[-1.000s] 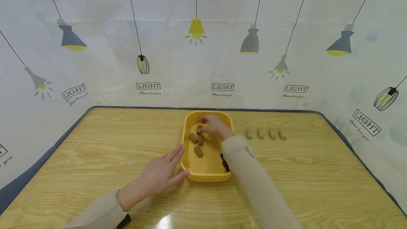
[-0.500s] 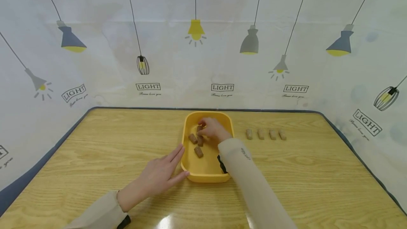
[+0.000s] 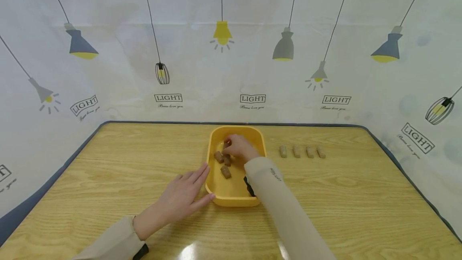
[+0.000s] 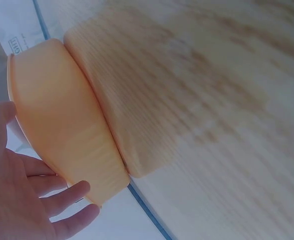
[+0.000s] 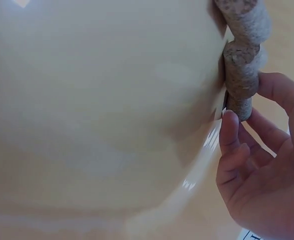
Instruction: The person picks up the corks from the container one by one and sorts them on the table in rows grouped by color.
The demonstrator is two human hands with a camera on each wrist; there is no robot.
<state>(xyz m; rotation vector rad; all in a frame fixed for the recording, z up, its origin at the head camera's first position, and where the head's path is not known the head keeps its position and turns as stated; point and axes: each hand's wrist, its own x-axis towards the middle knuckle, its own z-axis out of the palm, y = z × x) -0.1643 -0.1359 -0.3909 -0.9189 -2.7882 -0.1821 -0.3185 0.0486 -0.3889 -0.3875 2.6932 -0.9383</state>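
Note:
My right hand (image 3: 241,148) reaches into the far part of a yellow tray (image 3: 236,202) and pinches the farthest brown cork (image 5: 243,108) between thumb and fingers. In the head view that cork is partly hidden by the hand. Close in front of it lies a second cork (image 3: 227,160), with another cork (image 3: 218,157) to its left and one more cork (image 3: 225,172) nearer the tray's middle. My left hand (image 3: 182,196) lies at the tray's near left corner, fingers spread and straight, fingertips right at the left rim and thumb at the near corner.
To the right of the tray, several lighter corks (image 3: 296,151) stand in a row on the wooden table (image 3: 346,200). The tray's far end is close to the table's back edge, where a wall with printed lamps (image 3: 223,31) rises.
The right hand has moved slightly left inside the tray, and its fingers have come down onto the farthest cork and closed round it. The left hand and the row of corks have stayed put.

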